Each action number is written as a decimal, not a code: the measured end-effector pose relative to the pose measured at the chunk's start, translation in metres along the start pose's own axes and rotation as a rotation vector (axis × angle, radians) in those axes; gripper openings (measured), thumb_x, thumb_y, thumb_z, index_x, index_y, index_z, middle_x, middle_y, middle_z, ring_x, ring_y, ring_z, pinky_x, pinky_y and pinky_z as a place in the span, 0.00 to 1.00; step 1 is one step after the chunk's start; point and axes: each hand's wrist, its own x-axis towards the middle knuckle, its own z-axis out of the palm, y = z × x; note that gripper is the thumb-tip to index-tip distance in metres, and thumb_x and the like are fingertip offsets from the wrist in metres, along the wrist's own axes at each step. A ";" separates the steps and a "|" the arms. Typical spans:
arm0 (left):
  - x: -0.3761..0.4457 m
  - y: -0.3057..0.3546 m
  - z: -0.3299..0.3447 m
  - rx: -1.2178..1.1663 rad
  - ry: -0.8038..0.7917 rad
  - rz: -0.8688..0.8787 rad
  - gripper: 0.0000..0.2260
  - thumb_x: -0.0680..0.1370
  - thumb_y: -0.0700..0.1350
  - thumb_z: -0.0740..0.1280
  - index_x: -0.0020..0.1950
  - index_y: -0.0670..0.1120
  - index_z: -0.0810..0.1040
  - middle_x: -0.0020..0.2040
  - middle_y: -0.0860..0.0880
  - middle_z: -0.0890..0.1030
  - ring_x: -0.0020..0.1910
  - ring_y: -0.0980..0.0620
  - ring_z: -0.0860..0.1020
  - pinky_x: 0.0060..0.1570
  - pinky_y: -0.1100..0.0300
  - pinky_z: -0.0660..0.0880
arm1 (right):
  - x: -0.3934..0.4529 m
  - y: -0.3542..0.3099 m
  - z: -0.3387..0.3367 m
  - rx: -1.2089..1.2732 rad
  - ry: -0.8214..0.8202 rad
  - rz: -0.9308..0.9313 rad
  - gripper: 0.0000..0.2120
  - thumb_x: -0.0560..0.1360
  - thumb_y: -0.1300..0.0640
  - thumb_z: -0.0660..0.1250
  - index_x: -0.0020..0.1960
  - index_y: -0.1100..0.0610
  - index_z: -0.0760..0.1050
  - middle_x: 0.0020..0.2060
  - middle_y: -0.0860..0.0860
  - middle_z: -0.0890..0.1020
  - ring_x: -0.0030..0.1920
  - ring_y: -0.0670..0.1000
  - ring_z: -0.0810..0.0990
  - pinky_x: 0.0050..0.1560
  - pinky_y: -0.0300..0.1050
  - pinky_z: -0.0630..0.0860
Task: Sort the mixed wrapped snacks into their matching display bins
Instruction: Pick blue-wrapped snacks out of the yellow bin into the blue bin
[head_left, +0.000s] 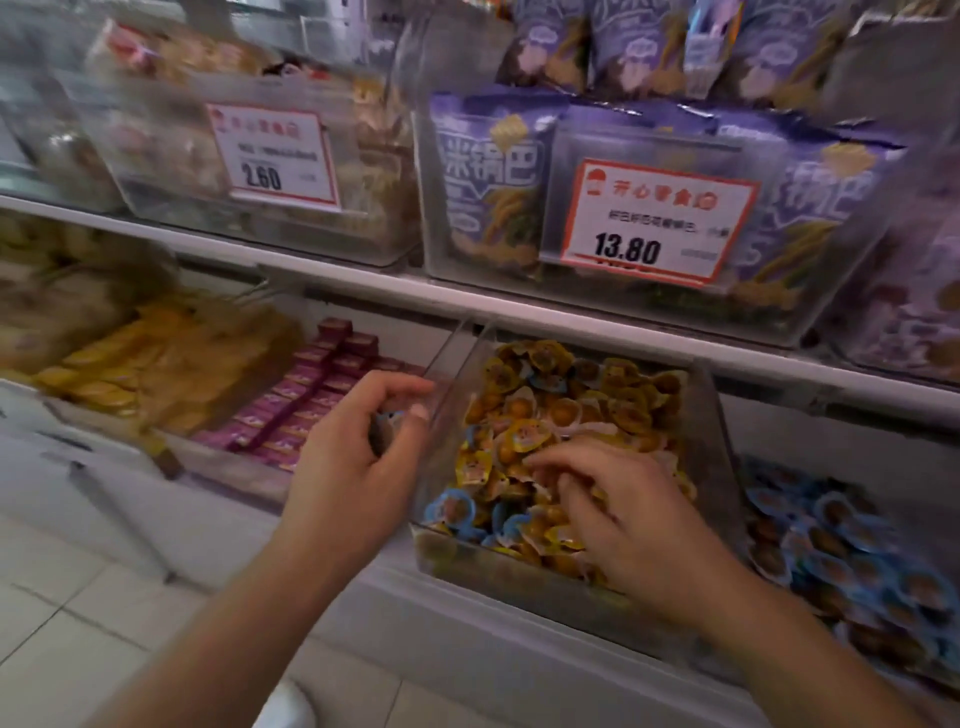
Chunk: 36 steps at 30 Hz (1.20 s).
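Although mostly yellow-wrapped, the snacks in the middle clear bin are not yet one kind: several blue-wrapped pieces lie along its front edge among the yellow-wrapped pieces.

Item, right hand: down inside this bin, fingers curled into the pile; whether it has pinched a piece cannot be told.

Item, left hand: held just left of the bin's near wall, above the neighbouring tray, fingers curled round a small blue-edged wrapped piece (only a corner shows).

Item, blue bin: next on the right, filled with blue-wrapped snacks of the same round form, the likely home for the strays.

Item, maroon boxed sweets in rows, left of the middle bin; beyond them yellow packets, blurred.

Item, upper shelf: a bin of purple bags with a price card reading 13.80, and a bin with a card reading 2.60 to its left.

State of work, as judged: partway. At least one blue piece is out and in hand; a handful of blue pieces are left at the front of the yellow bin, and more may lie buried. Whether the blue bin holds strays cannot be made out.
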 end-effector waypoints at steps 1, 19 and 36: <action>-0.003 -0.005 -0.002 0.025 -0.028 -0.009 0.07 0.77 0.54 0.63 0.53 0.61 0.77 0.36 0.53 0.79 0.32 0.55 0.76 0.32 0.55 0.74 | 0.007 -0.001 0.012 0.025 -0.150 0.053 0.15 0.80 0.59 0.60 0.61 0.47 0.80 0.51 0.39 0.80 0.52 0.34 0.75 0.50 0.28 0.69; -0.001 -0.021 -0.011 0.042 -0.092 -0.023 0.05 0.80 0.50 0.65 0.50 0.59 0.79 0.48 0.58 0.78 0.47 0.59 0.77 0.47 0.55 0.76 | 0.057 0.015 0.067 -0.316 -0.614 0.039 0.12 0.69 0.48 0.71 0.51 0.46 0.73 0.47 0.43 0.79 0.49 0.46 0.76 0.47 0.46 0.77; 0.000 -0.015 -0.005 0.064 -0.122 -0.021 0.06 0.79 0.51 0.64 0.51 0.59 0.80 0.47 0.58 0.77 0.47 0.59 0.76 0.43 0.66 0.71 | 0.061 0.021 0.069 -0.146 -0.733 0.081 0.14 0.76 0.45 0.68 0.59 0.40 0.69 0.55 0.42 0.78 0.53 0.45 0.77 0.52 0.42 0.76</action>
